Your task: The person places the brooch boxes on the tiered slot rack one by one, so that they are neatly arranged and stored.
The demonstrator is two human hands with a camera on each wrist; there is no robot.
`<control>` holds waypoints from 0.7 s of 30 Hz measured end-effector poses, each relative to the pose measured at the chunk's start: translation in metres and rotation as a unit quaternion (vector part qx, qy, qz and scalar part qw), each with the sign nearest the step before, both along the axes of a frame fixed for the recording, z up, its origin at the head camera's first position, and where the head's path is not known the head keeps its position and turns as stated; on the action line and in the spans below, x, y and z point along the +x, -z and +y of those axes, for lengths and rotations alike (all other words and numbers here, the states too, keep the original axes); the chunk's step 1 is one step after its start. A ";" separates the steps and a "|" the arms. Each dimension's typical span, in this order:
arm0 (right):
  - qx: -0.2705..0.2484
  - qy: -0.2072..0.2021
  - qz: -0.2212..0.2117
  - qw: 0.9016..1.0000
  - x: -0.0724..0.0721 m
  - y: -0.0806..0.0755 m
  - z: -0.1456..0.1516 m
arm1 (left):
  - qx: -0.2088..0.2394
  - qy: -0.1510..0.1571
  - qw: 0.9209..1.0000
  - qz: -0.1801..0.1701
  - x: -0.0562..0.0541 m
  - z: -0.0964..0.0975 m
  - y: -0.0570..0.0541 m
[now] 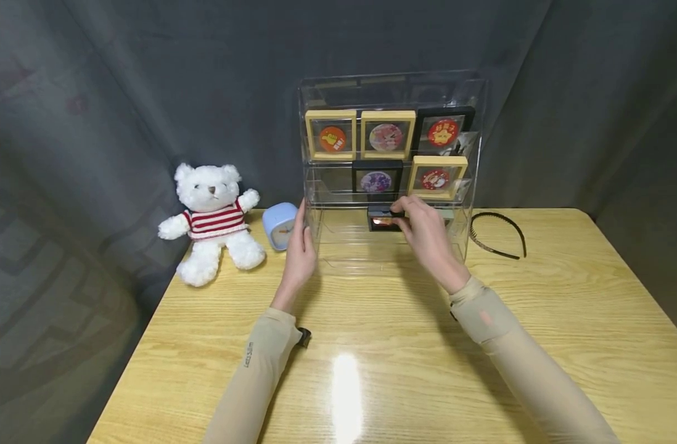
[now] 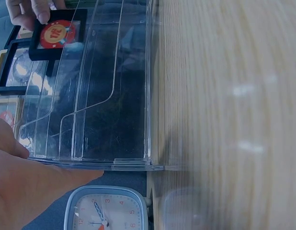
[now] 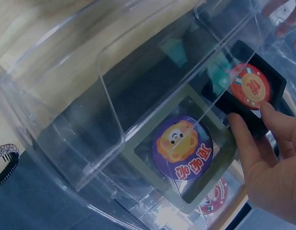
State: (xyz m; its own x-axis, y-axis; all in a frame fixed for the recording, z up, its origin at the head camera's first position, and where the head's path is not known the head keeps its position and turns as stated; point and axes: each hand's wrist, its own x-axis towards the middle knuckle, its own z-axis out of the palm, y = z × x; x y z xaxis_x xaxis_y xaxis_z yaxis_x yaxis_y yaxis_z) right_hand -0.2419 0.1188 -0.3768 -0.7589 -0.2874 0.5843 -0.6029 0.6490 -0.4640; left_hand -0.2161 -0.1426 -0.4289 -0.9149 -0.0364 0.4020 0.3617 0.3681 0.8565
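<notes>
A clear tiered display rack (image 1: 394, 76) stands upright on the table. My left hand (image 1: 301, 250) rests against its left side, fingers fairly straight along the edge. On the lower part of the rack, my right hand (image 1: 427, 229) pinches a small black frame (image 3: 278, 79) by its edge between thumb and fingers. The black frame holds a round red badge with a gold centre (image 2: 57, 34). Right beside it, a grey-green frame (image 3: 184, 148) with a purple cartoon badge sits in the rack. Higher tiers carry yellow frames (image 1: 331, 113) and black ones (image 1: 377, 164) with round badges.
Left of the rack stand a blue alarm clock (image 1: 280, 223) and a white teddy bear (image 1: 211, 203) in a striped top. A black headband (image 1: 499, 234) lies to the right on the wooden table (image 1: 405, 370). Dark curtain (image 1: 233, 80) hangs behind.
</notes>
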 end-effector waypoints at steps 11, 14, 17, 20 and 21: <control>0.034 -0.002 -0.016 0.999 0.002 0.003 0.000 | 0.004 -0.002 1.000 0.006 -0.001 -0.002 0.001; 0.047 0.001 -0.013 0.999 0.002 0.005 0.000 | 0.004 -0.001 1.000 0.006 -0.001 -0.002 0.002; 0.062 0.008 -0.003 0.998 0.004 0.007 0.000 | 0.004 0.001 1.000 0.003 -0.001 -0.001 0.001; 0.076 0.016 0.012 0.997 0.005 0.008 0.000 | 0.002 0.002 1.000 0.000 -0.001 -0.001 0.001; 0.079 0.018 0.018 0.997 0.005 0.008 0.001 | 0.002 0.002 1.000 -0.001 -0.001 -0.001 0.001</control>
